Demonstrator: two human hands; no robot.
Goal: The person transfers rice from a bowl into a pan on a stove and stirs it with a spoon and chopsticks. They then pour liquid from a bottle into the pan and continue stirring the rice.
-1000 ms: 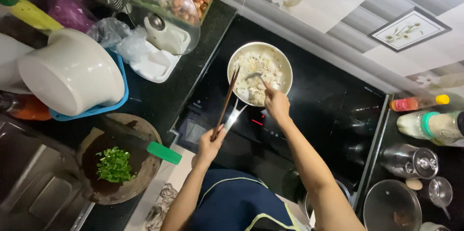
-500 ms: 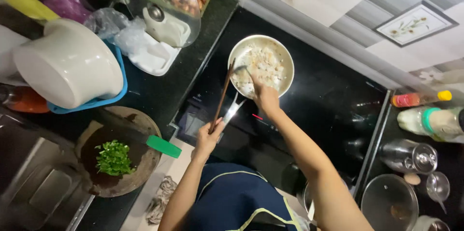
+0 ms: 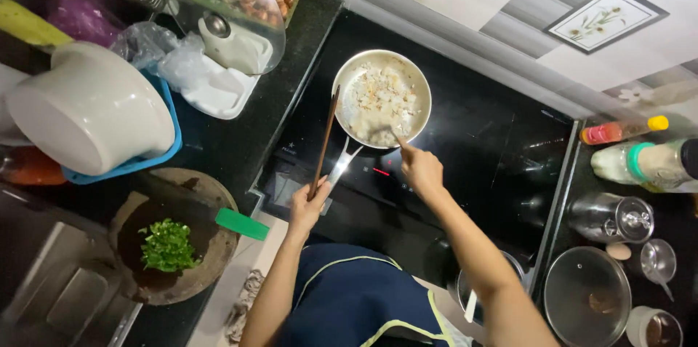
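A steel frying pan (image 3: 420, 84) with pale food sits on the black induction hob (image 3: 480, 165). My left hand (image 3: 309, 205) grips the pan's handle (image 3: 342, 165) together with a pair of brown chopsticks (image 3: 324, 140) that point up past the pan's left rim. My right hand (image 3: 420, 169) holds a spoon (image 3: 389, 134) whose tip rests in the food at the pan's near edge.
A round wooden chopping board (image 3: 193, 281) with chopped greens (image 3: 169, 247) and a green-handled knife (image 3: 241, 223) lies at left. A big white pot (image 3: 91, 111) sits in a blue basket. Bottles (image 3: 647, 162), a steel jar (image 3: 611, 216) and a glass lid (image 3: 585, 296) stand at right.
My right hand has drawn the spoon from the middle of the pan back to its near edge. The left hand still holds the handle and chopsticks.
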